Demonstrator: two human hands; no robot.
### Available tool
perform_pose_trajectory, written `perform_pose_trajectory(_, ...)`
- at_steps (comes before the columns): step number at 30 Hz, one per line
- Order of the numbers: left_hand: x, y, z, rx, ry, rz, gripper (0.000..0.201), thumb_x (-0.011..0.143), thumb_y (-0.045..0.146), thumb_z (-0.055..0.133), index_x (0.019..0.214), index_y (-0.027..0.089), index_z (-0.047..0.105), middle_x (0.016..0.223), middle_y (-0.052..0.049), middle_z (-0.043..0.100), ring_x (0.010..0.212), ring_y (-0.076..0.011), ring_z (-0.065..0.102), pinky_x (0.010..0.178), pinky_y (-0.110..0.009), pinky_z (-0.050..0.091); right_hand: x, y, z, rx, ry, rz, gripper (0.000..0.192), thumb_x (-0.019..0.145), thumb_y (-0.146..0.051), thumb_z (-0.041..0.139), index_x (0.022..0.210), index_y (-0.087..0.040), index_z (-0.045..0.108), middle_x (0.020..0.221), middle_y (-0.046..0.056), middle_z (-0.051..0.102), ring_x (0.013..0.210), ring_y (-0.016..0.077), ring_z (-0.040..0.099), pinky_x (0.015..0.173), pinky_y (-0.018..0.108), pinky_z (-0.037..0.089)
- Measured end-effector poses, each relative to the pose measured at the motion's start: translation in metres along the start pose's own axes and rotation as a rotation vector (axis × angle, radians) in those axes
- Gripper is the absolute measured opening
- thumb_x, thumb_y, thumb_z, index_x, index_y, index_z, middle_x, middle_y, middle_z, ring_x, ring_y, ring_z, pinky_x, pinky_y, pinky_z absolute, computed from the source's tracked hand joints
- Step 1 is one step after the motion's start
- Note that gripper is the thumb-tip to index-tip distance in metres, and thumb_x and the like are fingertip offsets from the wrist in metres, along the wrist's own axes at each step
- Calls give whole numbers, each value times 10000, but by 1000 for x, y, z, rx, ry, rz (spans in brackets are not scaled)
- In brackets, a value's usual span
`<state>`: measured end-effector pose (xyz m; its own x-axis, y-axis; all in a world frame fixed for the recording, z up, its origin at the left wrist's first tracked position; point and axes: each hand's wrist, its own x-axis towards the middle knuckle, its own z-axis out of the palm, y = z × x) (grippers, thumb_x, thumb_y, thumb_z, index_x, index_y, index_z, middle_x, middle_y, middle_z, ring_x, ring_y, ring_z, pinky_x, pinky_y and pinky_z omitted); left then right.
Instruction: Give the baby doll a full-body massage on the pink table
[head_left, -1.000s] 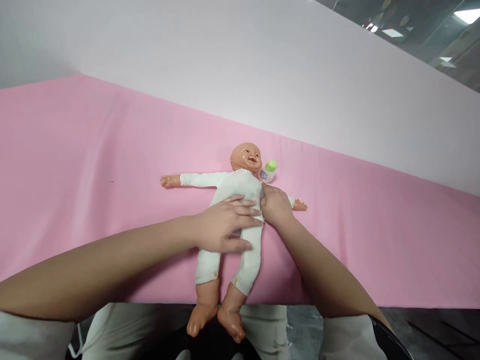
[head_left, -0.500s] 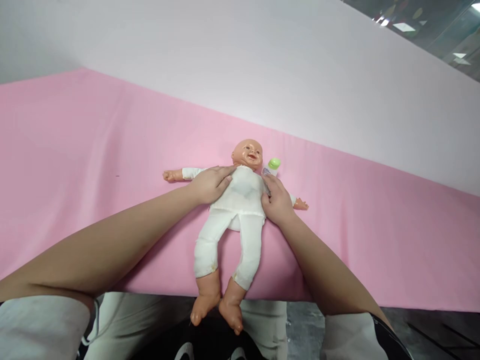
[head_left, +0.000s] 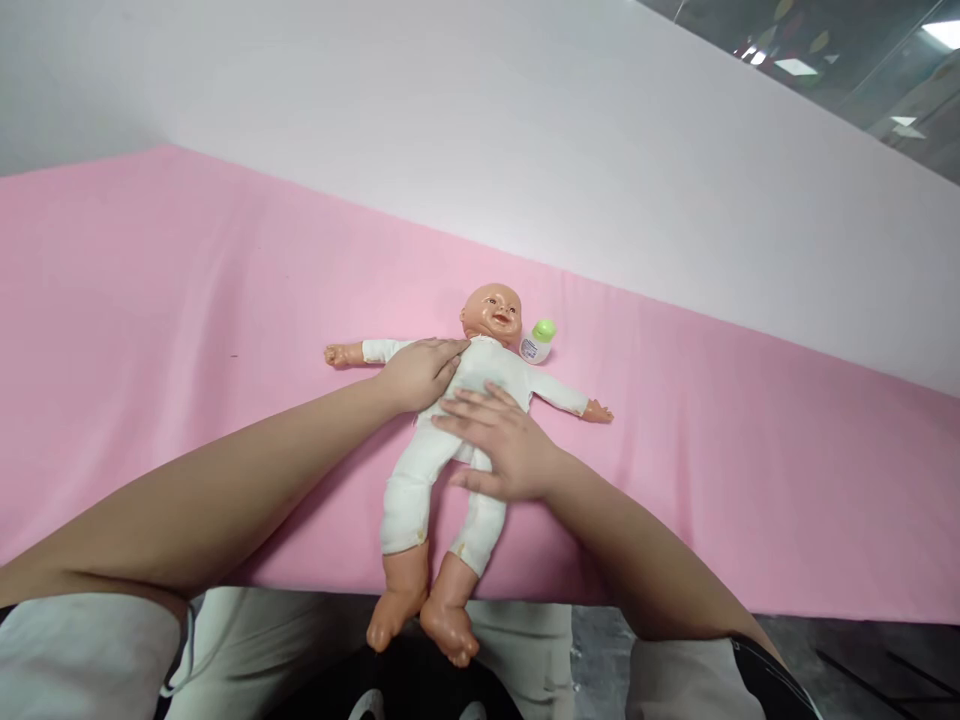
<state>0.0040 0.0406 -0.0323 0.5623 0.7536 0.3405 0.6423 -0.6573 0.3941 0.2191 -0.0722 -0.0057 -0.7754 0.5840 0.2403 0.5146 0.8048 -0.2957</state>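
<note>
A baby doll (head_left: 491, 362) in a white one-piece suit lies face up on a pink cloth (head_left: 187, 330), arms spread wide and bare feet hanging over the near edge. My left hand (head_left: 420, 372) rests on the doll's shoulder and upper chest, fingers loosely together. Laid flat across the doll's belly is my right hand (head_left: 499, 443), fingers spread and pointing left. A small white bottle with a green cap (head_left: 538, 341) lies beside the doll's head, touched by neither hand.
The pink cloth covers a wide surface that ends at a white wall (head_left: 525, 130) behind. My light trousers (head_left: 285, 640) and dark floor (head_left: 862, 660) show below the near edge.
My right hand has moved from the doll's side, near its arm, onto the belly. The left hand went from the belly to the shoulder and stays there. The doll has slid slightly toward me.
</note>
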Motion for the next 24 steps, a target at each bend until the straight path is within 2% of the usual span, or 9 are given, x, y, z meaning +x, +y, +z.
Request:
perform_pose_trajectory(2, 0, -1, 1, 3, -4, 12, 560, 1068, 361, 319, 1521, 149, 570, 1481, -109, 668, 1354, -273, 637, 1189, -438, 477, 0, 20, 0, -32, 20, 113, 742, 999, -683, 565, 1596, -249, 488, 1688, 119, 449, 1619, 334, 311, 1339, 620, 84)
perform_pose_trajectory(6, 2, -2, 1, 28, -13, 2, 576, 1072, 377, 300, 1507, 121, 577, 1497, -120, 654, 1381, -274, 618, 1207, -430, 453, -2, 51, -1, -45, 93, 275, 698, 1072, -602, 448, 1650, -214, 399, 1747, 124, 330, 1644, 324, 253, 1335, 614, 149)
perform_pose_trajectory(9, 1, -4, 1, 66, -9, 1, 566, 1074, 379, 284, 1496, 151, 584, 1486, -111, 664, 1372, -270, 623, 1214, -444, 434, -6, 63, 2, -70, 199, 361, 673, 1083, -547, 435, 1639, -168, 416, 1733, 136, 359, 1619, 307, 315, 1327, 537, 241)
perform_pose_trajectory(12, -3, -9, 1, 166, -11, -23, 562, 1074, 378, 268, 1469, 161, 603, 1457, -128, 680, 1352, -302, 631, 1240, -526, 366, -13, 69, 4, -146, 282, 499, 616, 1092, -490, 412, 1610, -160, 457, 1638, 143, 511, 1510, 309, 471, 1266, 491, 347)
perform_pose_trajectory(15, -14, -19, -1, 293, -10, -63, 554, 1058, 377, 295, 1435, 152, 633, 1453, -163, 676, 1381, -342, 602, 1261, -586, 278, -27, 74, 2, -286, 228, 671, 558, 1098, -453, 390, 1537, -146, 544, 1485, 161, 652, 1376, 337, 578, 1199, 495, 378)
perform_pose_trajectory(18, -32, -34, -9, 387, 7, -95, 535, 1000, 350, 400, 1450, 172, 628, 1475, -170, 658, 1435, -367, 548, 1288, -622, 166, -49, 78, -3, -416, 131, 823, 562, 1091, -467, 408, 1524, -138, 550, 1430, 193, 678, 1351, 367, 583, 1189, 525, 334)
perform_pose_trajectory(20, -46, -47, -18, 416, 20, -131, 565, 951, 325, 464, 1483, 196, 601, 1497, -166, 640, 1472, -385, 503, 1295, -652, 84, -66, 82, -8, -461, 122, 892, 592, 1083, -505, 424, 1536, -140, 532, 1432, 210, 669, 1343, 379, 583, 1189, 538, 313)
perform_pose_trajectory(22, -59, -61, -30, 403, 17, -195, 593, 939, 326, 478, 1511, 200, 571, 1519, -177, 617, 1444, -388, 527, 1288, -657, 102, -83, 87, -15, -442, 146, 924, 618, 1065, -538, 461, 1541, -149, 526, 1457, 210, 651, 1331, 377, 593, 1171, 520, 341)
perform_pose_trajectory(24, -69, -76, -42, 381, -8, -304, 567, 952, 377, 477, 1477, 198, 591, 1431, -190, 674, 1354, -397, 597, 1264, -659, 172, -100, 93, -25, -345, 161, 925, 640, 1034, -539, 530, 1549, -159, 517, 1472, 196, 646, 1316, 354, 610, 1113, 463, 411)
